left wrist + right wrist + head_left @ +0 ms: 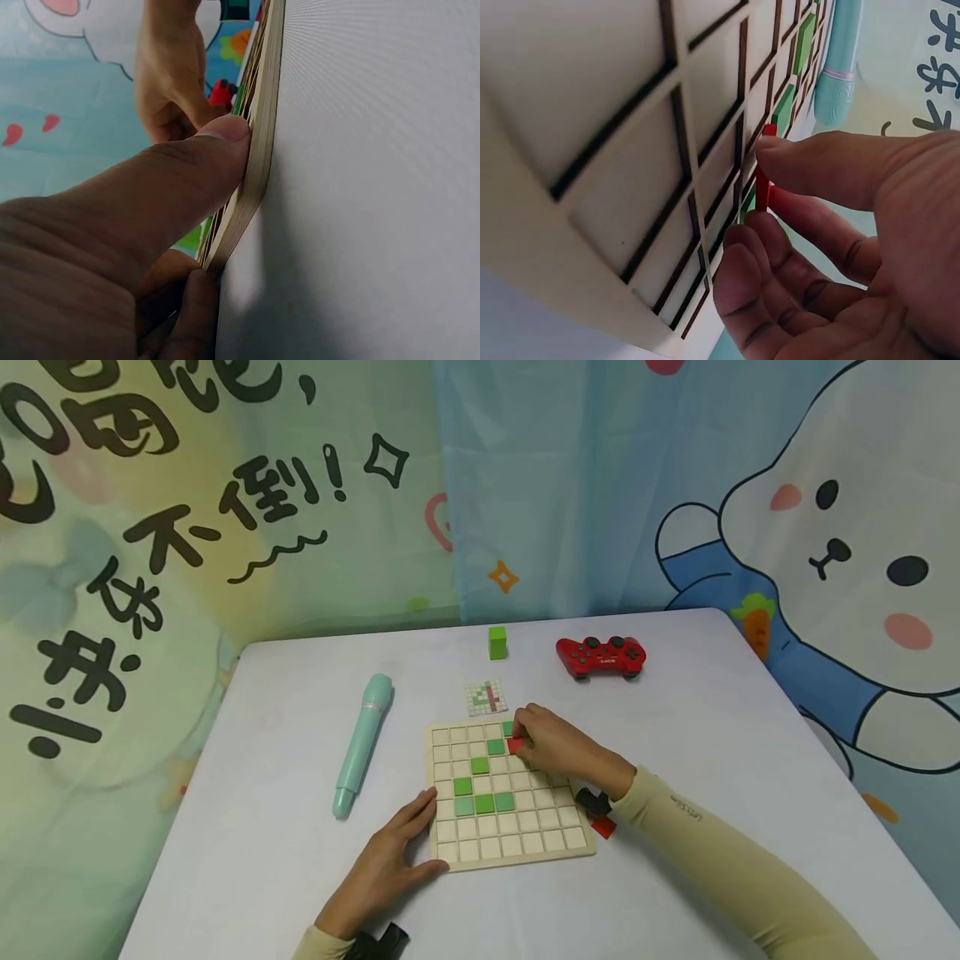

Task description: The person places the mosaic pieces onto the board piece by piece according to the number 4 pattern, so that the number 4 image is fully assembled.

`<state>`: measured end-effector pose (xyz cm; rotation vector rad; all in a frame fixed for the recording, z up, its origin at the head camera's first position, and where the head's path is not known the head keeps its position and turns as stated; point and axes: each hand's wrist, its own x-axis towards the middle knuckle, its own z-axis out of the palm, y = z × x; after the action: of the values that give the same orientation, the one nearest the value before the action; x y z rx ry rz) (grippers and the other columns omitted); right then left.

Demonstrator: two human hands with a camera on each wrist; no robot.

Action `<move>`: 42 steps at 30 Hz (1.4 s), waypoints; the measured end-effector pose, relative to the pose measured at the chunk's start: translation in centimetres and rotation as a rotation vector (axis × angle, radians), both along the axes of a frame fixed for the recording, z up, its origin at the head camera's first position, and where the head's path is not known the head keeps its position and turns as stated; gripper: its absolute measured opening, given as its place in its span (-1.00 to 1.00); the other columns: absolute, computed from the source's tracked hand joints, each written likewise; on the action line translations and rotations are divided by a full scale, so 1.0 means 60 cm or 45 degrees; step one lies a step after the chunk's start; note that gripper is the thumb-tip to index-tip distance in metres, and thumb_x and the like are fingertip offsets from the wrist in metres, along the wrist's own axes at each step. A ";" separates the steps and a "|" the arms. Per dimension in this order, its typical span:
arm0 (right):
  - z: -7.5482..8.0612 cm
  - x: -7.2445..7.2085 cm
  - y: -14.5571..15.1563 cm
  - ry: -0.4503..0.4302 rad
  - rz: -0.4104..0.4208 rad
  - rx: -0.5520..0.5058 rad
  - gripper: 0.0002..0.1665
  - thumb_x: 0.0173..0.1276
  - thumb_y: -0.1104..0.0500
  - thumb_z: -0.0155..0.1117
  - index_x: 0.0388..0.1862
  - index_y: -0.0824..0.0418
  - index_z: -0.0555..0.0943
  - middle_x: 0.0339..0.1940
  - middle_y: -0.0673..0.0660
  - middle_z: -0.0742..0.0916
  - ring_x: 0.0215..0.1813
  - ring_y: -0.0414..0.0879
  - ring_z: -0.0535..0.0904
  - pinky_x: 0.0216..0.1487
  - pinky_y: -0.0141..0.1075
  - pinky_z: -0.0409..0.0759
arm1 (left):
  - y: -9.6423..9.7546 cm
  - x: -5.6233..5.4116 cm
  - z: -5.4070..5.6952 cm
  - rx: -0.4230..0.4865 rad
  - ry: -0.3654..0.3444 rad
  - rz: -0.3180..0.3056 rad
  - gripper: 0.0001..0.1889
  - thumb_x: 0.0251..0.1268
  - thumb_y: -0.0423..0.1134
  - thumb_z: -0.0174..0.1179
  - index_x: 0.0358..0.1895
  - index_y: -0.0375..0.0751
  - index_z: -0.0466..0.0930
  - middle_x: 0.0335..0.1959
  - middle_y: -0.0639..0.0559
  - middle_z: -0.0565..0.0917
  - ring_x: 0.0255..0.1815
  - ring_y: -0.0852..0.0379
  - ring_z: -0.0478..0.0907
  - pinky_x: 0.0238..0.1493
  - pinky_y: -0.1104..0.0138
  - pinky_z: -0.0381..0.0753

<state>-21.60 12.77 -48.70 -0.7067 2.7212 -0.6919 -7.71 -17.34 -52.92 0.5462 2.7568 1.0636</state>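
A wooden grid board (517,860) with pale square cells lies on the table, and several light and darker green square tiles (480,766) sit in its cells. My right hand (555,743) is over the board's upper right part, pinching a red square tile (763,180) between thumb and fingers. In the right wrist view the tile stands on edge close over the grid, beside a green tile (783,109). My left hand (386,860) is at the near left corner, thumb (217,146) against the near edge and fingers along the left side.
Beyond the board lie a small printed pattern card (486,698), a green block (497,643) and a red game controller (602,658). A mint-green microphone-shaped stick (363,745) lies left. Another red piece (603,827) shows at the board's right edge, partly under the right wrist.
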 end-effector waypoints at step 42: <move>0.000 0.143 0.264 0.026 -0.450 -0.219 -0.74 0.51 0.26 0.38 0.13 0.18 0.67 -0.01 0.12 0.76 -0.08 -0.09 0.61 -0.13 -0.46 0.66 | 0.011 0.001 -0.001 -0.025 -0.005 0.058 -0.07 0.10 -0.14 0.64 0.58 -0.19 0.41 0.69 0.08 0.36 0.69 -0.08 0.33 0.57 -0.04 0.51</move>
<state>-13.04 28.61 -48.72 -0.2641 2.8600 -1.0101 -7.64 -16.67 -53.01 0.4803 2.7862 1.0448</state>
